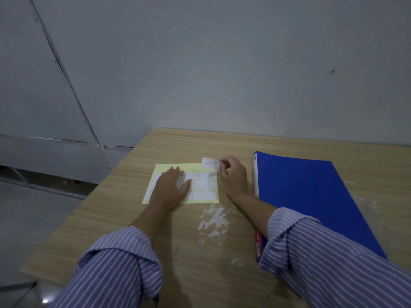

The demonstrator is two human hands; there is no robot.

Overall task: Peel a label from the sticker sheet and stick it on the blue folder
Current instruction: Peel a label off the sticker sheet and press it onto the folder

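Note:
A pale yellow sticker sheet [200, 192] with several white labels lies flat on the wooden table [169, 236]. My left hand [170, 186] rests flat on the sheet's left half, fingers spread. My right hand [233, 174] pinches a white label [209, 163] with handwriting by its right end, lifted just above the sheet's top right corner. The blue folder [311, 196] lies closed to the right of my right hand, with a white spine along its left edge.
White scuffed patches [213, 221] mark the tabletop in front of the sheet. The table's left edge [89, 196] drops to the floor. A grey wall [222, 74] stands right behind the table's far edge.

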